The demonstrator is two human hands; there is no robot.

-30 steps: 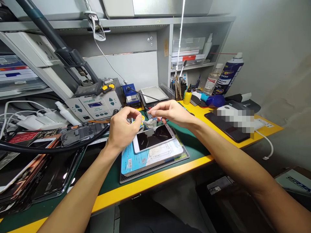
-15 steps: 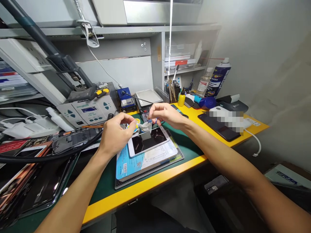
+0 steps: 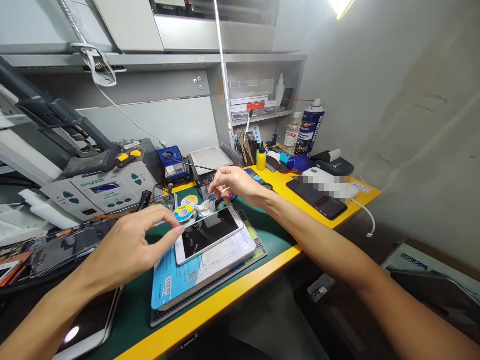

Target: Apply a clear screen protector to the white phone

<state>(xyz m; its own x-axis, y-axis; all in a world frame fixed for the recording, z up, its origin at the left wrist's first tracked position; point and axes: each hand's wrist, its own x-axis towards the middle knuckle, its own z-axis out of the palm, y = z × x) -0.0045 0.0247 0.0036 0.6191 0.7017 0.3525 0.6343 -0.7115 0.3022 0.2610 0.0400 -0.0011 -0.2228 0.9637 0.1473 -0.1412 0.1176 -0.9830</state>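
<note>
A white-framed smartphone with a dark, marked screen lies face up on a blue and white box. My left hand is just off the phone's left end, its thumb tip by the corner and a gap between thumb and forefinger. Nothing shows in it. Above the far edge of the phone hovers my right hand, fingers loosely bent and apart. A small pale patch shows between those fingers, too small to make out. Behind the phone are a solder wire spool and crumpled white material.
A grey perforated pad supports the box. On the left stand a control unit and a tablet-like device. At the right lie a black phone and a yellow bottle. The table's yellow edge runs along the front.
The view has swung right and tilted up. My left hand has drawn back left from above the phone, and its thumb and forefinger have parted. My right hand's fingers have loosened.
</note>
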